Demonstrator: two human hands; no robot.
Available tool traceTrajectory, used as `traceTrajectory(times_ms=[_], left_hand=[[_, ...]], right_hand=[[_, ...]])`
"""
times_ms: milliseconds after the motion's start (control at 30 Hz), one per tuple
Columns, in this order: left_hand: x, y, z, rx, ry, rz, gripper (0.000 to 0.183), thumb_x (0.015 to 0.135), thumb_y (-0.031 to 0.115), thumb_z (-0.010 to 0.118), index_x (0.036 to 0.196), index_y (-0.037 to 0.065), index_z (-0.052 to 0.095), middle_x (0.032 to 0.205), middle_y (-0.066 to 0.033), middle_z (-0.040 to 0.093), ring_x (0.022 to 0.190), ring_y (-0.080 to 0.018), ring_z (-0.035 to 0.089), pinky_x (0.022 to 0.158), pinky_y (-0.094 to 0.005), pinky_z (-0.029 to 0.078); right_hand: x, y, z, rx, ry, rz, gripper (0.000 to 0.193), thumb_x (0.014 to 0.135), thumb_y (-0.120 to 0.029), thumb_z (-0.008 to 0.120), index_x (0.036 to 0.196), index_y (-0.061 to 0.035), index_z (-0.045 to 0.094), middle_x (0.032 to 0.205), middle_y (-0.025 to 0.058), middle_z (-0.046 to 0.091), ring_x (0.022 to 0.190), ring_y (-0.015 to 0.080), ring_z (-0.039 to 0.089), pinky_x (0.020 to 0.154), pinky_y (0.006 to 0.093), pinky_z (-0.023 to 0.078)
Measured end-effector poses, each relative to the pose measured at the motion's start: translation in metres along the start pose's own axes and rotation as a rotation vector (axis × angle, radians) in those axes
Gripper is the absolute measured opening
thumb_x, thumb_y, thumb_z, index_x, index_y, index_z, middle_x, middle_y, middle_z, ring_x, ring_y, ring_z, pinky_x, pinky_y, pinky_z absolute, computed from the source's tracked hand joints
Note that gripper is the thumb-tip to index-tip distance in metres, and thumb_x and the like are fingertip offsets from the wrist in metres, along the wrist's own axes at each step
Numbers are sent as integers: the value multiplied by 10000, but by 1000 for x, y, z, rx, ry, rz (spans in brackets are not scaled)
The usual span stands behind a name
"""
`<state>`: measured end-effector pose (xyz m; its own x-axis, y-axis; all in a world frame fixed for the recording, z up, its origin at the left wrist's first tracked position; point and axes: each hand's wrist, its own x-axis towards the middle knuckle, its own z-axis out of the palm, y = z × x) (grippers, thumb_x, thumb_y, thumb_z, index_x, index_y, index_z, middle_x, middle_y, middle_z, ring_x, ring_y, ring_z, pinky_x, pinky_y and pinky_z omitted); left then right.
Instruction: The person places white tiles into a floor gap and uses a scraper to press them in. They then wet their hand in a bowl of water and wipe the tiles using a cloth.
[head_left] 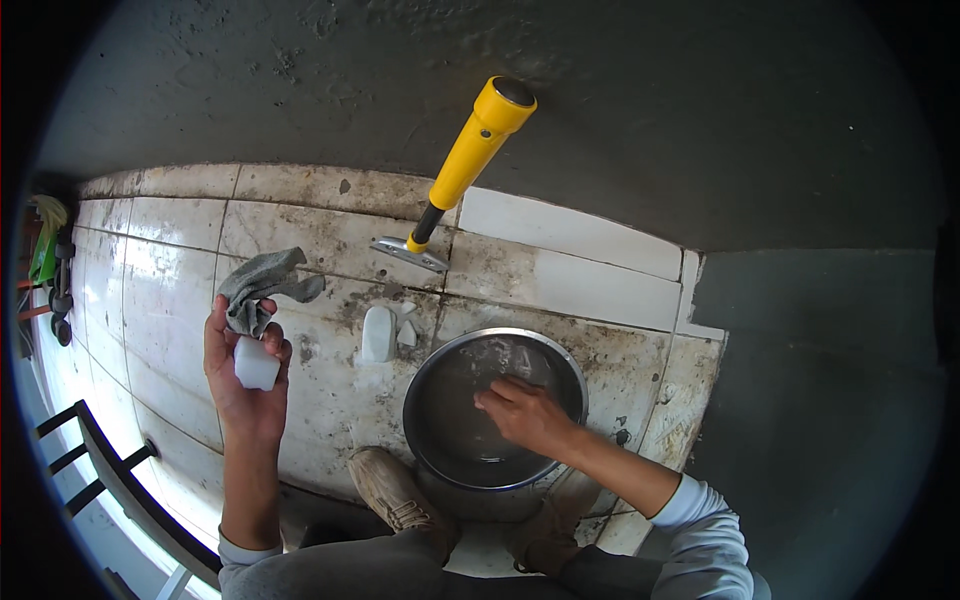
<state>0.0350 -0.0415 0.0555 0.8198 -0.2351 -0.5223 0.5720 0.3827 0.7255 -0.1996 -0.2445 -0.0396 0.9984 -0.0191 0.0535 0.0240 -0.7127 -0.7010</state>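
My left hand is closed around a white foam-like block in its palm, and its fingers also grip a crumpled grey cloth. My right hand reaches over a round metal basin of murky water, with its fingers curled together. Whatever those fingers hold, if anything, is hidden. To the left of the basin a second white block lies on the tiles, with a few small white fragments beside it.
A scraper with a yellow handle stands on its blade near the dark wall. Stained white tiles cover the floor, cleaner along one strip. Black metal bars are at lower left. My shoes are close to the basin.
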Motion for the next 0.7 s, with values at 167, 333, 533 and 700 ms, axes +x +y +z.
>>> traceTrajectory(times_ms=[167,333,533,700], left_hand=[[0,4,-8,5,19,2,268,949,373,484,1025,135,578,889,-43,640,590,-108,529,575,-243,409],[1,0,-3,1,21,-8,271,948,372,484,1050,133,560,887,-45,637,573,-114,528,571,-245,416],[-1,1,-1,0,39,4,257,951,367,483,1057,143,555,880,-42,633,569,-109,526,570,-244,414],[-1,0,1,11,42,-13,255,951,366,482,1053,144,557,879,-40,634,572,-104,524,571,-244,409]], right_hand=[[17,-14,-15,427,-46,254,244,871,-62,593,1108,-45,648,888,106,600,781,211,640,714,296,529],[29,5,-35,1337,-193,810,309,920,-37,539,1222,23,566,1140,125,613,902,200,647,835,307,519],[22,5,-24,858,-178,629,258,866,-10,579,1119,-24,624,1073,76,634,896,190,636,793,312,522],[13,7,-2,-35,-19,86,232,769,-1,617,994,-54,642,932,70,593,911,249,583,792,338,509]])
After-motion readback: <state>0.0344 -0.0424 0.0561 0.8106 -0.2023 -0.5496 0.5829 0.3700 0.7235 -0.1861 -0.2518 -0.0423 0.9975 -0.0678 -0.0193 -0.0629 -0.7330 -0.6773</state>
